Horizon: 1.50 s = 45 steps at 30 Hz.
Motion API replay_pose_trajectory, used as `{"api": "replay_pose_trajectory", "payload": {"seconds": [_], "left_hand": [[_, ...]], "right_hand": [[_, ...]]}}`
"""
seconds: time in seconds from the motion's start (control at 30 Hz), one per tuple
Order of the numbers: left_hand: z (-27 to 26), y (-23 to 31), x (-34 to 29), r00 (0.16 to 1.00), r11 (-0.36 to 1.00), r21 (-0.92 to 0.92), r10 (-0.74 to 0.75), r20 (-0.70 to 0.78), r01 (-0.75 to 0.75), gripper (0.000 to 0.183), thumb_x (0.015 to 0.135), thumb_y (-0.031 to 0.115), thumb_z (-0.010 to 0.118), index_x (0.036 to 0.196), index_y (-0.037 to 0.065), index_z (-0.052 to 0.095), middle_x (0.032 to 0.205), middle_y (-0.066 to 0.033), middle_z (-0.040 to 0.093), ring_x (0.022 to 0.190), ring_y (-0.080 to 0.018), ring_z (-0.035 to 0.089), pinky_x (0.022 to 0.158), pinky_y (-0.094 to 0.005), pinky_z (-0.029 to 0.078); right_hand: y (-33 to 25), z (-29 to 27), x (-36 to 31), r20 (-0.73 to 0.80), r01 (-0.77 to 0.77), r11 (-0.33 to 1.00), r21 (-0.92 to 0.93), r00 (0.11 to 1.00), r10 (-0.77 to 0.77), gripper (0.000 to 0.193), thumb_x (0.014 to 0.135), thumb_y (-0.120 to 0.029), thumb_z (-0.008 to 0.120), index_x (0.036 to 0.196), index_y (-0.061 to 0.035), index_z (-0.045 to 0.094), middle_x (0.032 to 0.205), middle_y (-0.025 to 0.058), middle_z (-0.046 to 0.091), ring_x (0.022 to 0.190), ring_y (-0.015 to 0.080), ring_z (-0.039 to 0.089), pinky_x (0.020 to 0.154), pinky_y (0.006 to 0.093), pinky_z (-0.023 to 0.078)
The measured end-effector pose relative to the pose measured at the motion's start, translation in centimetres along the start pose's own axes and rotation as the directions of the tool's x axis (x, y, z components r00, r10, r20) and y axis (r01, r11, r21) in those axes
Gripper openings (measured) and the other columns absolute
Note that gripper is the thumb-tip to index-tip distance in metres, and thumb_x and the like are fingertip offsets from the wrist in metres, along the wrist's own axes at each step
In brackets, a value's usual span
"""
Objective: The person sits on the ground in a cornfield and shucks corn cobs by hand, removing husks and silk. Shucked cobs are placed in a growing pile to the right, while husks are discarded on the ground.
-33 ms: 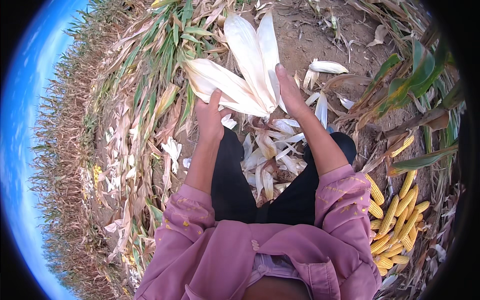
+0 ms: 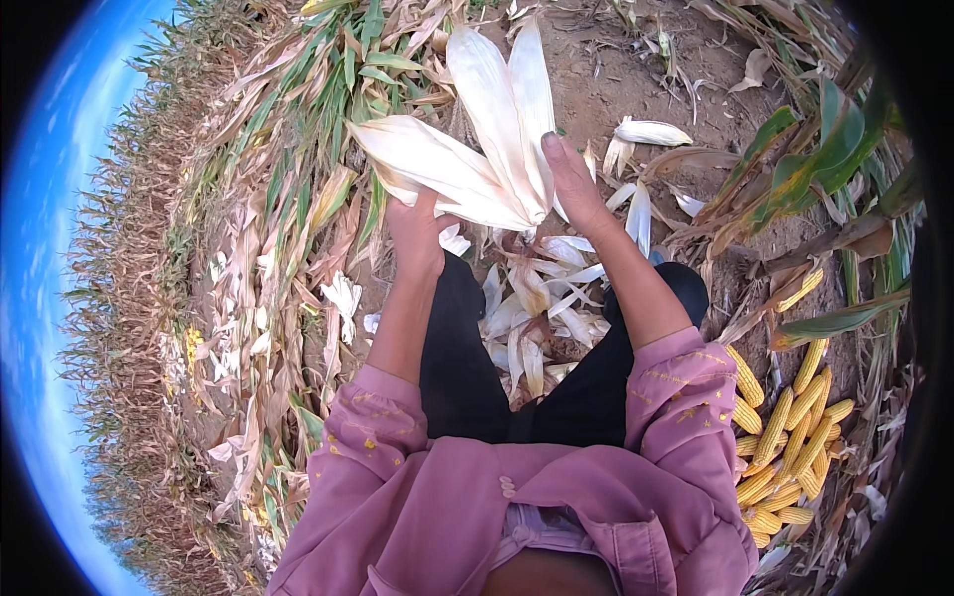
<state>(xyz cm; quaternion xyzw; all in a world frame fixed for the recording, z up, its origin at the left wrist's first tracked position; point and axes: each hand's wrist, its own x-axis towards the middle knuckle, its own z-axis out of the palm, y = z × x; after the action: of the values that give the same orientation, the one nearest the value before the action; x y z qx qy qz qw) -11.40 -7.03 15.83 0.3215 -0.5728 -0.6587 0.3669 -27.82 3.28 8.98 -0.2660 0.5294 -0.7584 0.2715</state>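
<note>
Pale, dry corn husk leaves fan out from a shared base in front of my knees. My left hand grips the lowest left leaf, its thumb on the near side and its fingers mostly hidden beneath. On the other side, my right hand holds the husk near its right leaf, thumb pointing up and fingers behind. No yellow kernels show among these leaves; whether an ear lies behind them I cannot tell. Loose husks lie on the ground between my legs.
Husked yellow corn ears are heaped at my right. Green-leaved stalks lean in at the right edge. Cut stalks and dry leaves cover the ground at left, with standing corn beyond. Another pale husk lies on bare soil ahead.
The left husk leaf has swung slightly outward to the left, and my left thumb has shifted under its edge. My right hand has moved slightly left and down with the husk.
</note>
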Motion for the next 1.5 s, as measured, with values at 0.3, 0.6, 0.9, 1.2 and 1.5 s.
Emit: {"api": "replay_pose_trajectory", "payload": {"seconds": [0.3, 0.6, 0.9, 1.2, 1.5], "left_hand": [[1.2, -0.7, -0.2, 0.982, 0.965, 0.243, 0.135, -0.130, -0.100, 0.041, 0.086, 0.010, 0.062, 0.121, -0.006, 0.048, 0.112, -0.0144, 0.058, 0.087, -0.0235, 0.064, 0.063, -0.0323, 0.060], [1.4, -1.7, 2.1, 0.965, 0.913, 0.373, 0.227, -0.133, -0.164, 0.043, 0.081, 0.012, 0.067, 0.118, -0.004, 0.053, 0.107, -0.0145, 0.061, 0.081, -0.0218, 0.064, 0.052, -0.0289, 0.055], [2.7, -3.1, 2.0, 0.978, 0.909, 0.368, 0.207, 0.002, -0.193, 0.046, 0.081, 0.010, 0.067, 0.120, -0.007, 0.051, 0.109, -0.0153, 0.060, 0.084, -0.0231, 0.064, 0.060, -0.0317, 0.058], [2.0, -0.9, 1.8, 1.000, 0.992, 0.123, 0.019, 0.005, -0.020, 0.050, 0.083, 0.012, 0.067, 0.125, -0.005, 0.046, 0.113, -0.0162, 0.058, 0.086, -0.0211, 0.064, 0.061, -0.0280, 0.053], [1.6, 0.5, -0.5, 0.974, 0.976, -0.018, 0.220, 0.049, -0.219, 0.054, 0.085, 0.010, 0.064, 0.129, -0.009, 0.038, 0.123, -0.0183, 0.051, 0.105, -0.0264, 0.058, 0.090, -0.0372, 0.052]], "right_hand": [[-0.9, 1.7, -1.8, 0.193, 0.340, 0.770, -0.540, 0.940, -0.280, 0.052, 0.075, -0.029, 0.066, 0.112, 0.0013, 0.048, 0.102, 0.0227, 0.057, 0.099, 0.0406, 0.055, 0.086, 0.0460, 0.043], [-0.9, 1.5, -2.5, 0.253, 0.518, 0.773, -0.365, 0.855, -0.453, 0.056, 0.068, -0.033, 0.069, 0.108, -0.0008, 0.047, 0.099, 0.0201, 0.056, 0.097, 0.0378, 0.055, 0.082, 0.0462, 0.043], [0.2, 1.8, -1.4, -0.030, 0.162, 0.876, -0.454, 0.980, -0.196, 0.057, 0.066, -0.034, 0.069, 0.104, 0.0030, 0.049, 0.087, 0.0235, 0.061, 0.084, 0.0401, 0.061, 0.077, 0.0468, 0.047], [1.0, 0.4, 2.2, -0.186, 0.060, 0.915, 0.398, 0.982, 0.017, 0.042, 0.081, -0.018, 0.065, 0.115, 0.0039, 0.054, 0.095, 0.0123, 0.064, 0.085, 0.0187, 0.062, 0.080, 0.0323, 0.049], [-1.7, -0.8, 1.0, 0.063, -0.047, 0.597, 0.801, 0.998, -0.005, 0.037, 0.088, -0.018, 0.059, 0.118, 0.0024, 0.052, 0.102, 0.0134, 0.064, 0.088, 0.0216, 0.066, 0.081, 0.0354, 0.054]]}}
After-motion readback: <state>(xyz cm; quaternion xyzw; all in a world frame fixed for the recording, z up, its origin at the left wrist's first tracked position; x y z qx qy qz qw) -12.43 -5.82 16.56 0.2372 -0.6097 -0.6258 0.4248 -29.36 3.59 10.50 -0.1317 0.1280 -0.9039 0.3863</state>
